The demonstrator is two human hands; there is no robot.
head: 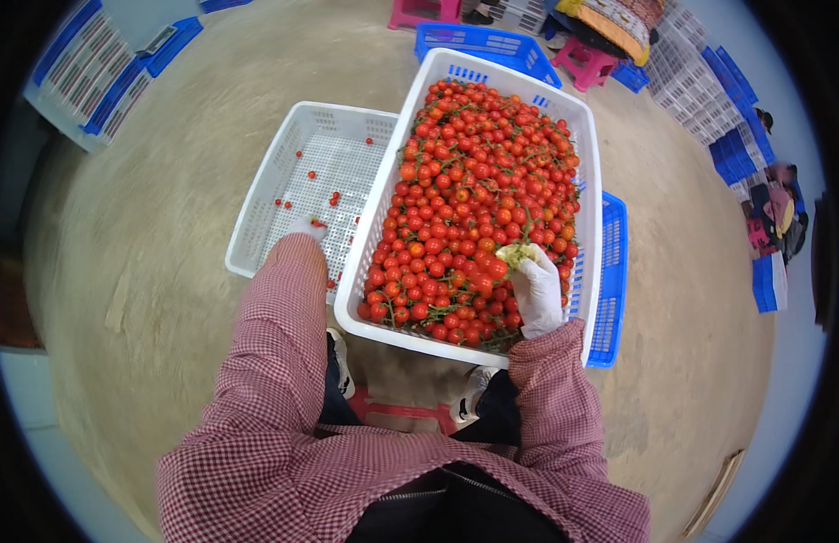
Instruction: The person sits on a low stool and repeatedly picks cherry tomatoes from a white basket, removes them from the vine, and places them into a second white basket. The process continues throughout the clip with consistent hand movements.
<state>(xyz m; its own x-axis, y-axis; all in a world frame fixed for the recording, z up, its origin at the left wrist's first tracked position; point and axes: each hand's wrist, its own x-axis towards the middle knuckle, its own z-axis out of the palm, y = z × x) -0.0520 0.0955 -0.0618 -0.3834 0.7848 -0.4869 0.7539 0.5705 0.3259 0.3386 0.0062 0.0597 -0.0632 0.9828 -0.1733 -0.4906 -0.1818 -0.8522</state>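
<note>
My left hand [305, 228], in a white glove, is over the left white plastic crate [256, 197]. A red bit [318, 222] shows at its fingertips; motion blur and the sleeve hide whether it is gripped. A few loose cherry tomatoes [311, 175] lie on that crate's perforated floor. The larger white crate [357, 271] in front of me is heaped with red cherry tomatoes [453, 203] on green stems. At its right side, my gloved right hand [538, 288] has green-stained fingertips closed by a small tomato cluster [491, 267], which it appears to hold.
Blue plastic crates [611, 271] sit beneath and behind the full crate. A pink stool [586, 62] is at the far right, near a seated person [779, 203]. Stacked crates [684, 75] line the right wall; more stacks [87, 71] stand at the left.
</note>
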